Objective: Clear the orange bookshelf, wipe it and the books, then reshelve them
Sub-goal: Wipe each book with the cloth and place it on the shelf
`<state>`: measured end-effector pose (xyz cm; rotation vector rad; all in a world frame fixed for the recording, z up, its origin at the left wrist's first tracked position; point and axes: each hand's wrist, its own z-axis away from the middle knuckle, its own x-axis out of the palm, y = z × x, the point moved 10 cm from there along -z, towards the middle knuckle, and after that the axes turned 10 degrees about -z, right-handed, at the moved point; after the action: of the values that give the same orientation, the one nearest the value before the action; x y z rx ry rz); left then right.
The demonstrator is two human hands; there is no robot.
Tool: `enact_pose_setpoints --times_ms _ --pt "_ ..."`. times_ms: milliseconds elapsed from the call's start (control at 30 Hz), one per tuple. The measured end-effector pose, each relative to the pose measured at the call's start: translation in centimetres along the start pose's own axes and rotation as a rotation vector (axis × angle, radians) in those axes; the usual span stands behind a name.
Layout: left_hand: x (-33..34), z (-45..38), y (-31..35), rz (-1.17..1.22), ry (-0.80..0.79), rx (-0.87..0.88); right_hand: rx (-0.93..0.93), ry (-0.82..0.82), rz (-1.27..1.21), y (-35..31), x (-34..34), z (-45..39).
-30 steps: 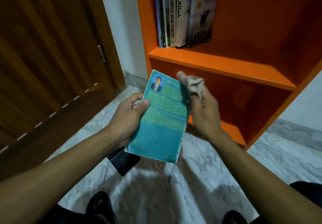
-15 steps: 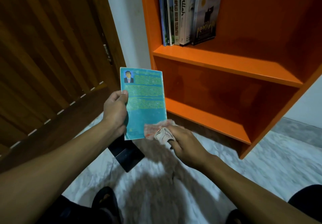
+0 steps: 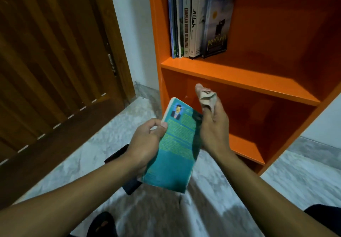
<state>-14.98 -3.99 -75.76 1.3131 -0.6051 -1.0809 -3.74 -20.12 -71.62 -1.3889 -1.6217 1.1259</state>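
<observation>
A thin teal paperback [image 3: 175, 150], judged light and flexible, is pinched at its left edge by the left hand [image 3: 145, 142] before the orange bookshelf [image 3: 239, 78]; the right hand [image 3: 214, 128] grips a soft cloth [image 3: 207, 99] beside it.

One teal book [image 3: 174, 150] in hand, five shelved books [image 3: 195, 21], one cloth [image 3: 207, 99].

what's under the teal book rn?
Under the teal book, held by the left hand, a dark flat object lies on the marble floor. Book and hand cover its middle, so what it is can't be told.
</observation>
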Motion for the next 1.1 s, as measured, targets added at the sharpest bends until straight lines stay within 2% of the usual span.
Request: enact_pose_setpoints --times_ms 67,133,267,367,567,700,800,867,967,1033,1100 --pt "1.5 0.4 -0.1 0.039 -0.058 -0.028 -0.085 -0.105 0.181 -0.3 2.2 0.8" --pt "2.1 0.5 0.0 0.084 -0.062 -0.035 -0.178 -0.172 0.249 -0.8 3.7 2.0" --pt "1.1 0.0 -1.0 0.171 0.02 -0.095 -0.247 -0.318 0.28 -0.5 5.9 4.3" --pt "-0.2 -0.7 -1.5 0.291 0.069 -0.179 -0.227 -0.432 0.241 0.3 7.6 6.5" --pt "-4.9 -2.8 -1.3 0.524 0.296 -0.193 -0.203 -0.742 0.149 1.2 9.8 10.8" --pt "-7.9 -3.6 -0.9 0.5 0.395 -0.174 -0.227 -0.732 0.12 1.0 9.6 11.3" --pt "-9.4 -4.6 -0.6 0.456 0.373 -0.149 -0.26 -0.671 0.166 1.7 8.6 10.9" --pt "-10.1 -4.8 -0.5 0.419 0.373 -0.15 -0.06 -0.613 0.149 4.3 7.4 10.0" --pt "-9.8 -4.3 -0.6 0.408 0.329 -0.188 0.362 -0.305 -0.034 8.7 4.1 8.2" --pt "-8.9 -3.8 -0.7 0.398 0.289 -0.214 0.695 -0.151 -0.334 10.9 3.5 8.4" --pt "-7.8 -3.3 -0.6 0.364 0.252 -0.227 0.922 -0.134 -0.624 10.4 4.8 8.8"
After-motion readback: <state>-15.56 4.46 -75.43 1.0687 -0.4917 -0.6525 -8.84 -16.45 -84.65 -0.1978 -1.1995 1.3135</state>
